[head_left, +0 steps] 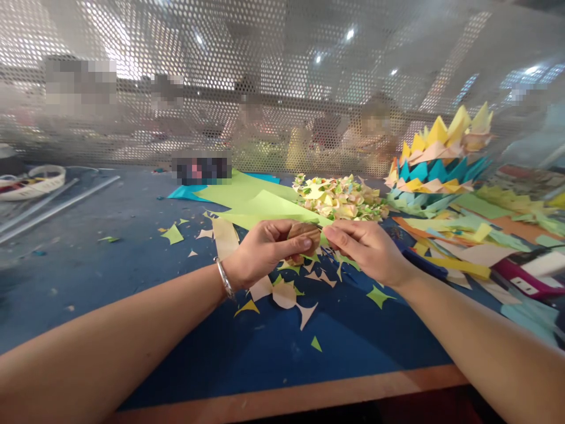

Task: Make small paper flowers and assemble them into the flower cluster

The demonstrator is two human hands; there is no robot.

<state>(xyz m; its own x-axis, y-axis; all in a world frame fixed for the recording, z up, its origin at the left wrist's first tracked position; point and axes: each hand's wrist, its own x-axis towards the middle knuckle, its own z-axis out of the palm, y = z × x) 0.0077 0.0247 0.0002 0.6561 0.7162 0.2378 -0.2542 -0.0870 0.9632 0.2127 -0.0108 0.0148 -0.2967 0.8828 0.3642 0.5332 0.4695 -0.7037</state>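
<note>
Our 2 forearms (132,330) run off-frame. Our left hand (271,241) pinches a thumb-covered brown disc (310,231) above paper scraps (283,295); our right hand (366,244) is closed beside it, contents hidden.

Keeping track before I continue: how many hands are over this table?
2: the left hand, holding a round brown piece, and the right hand, just right of that piece.

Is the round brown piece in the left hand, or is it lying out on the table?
In the left hand: its thumb lies across the round brown piece, whose rim shows beyond the thumb tip.
</note>
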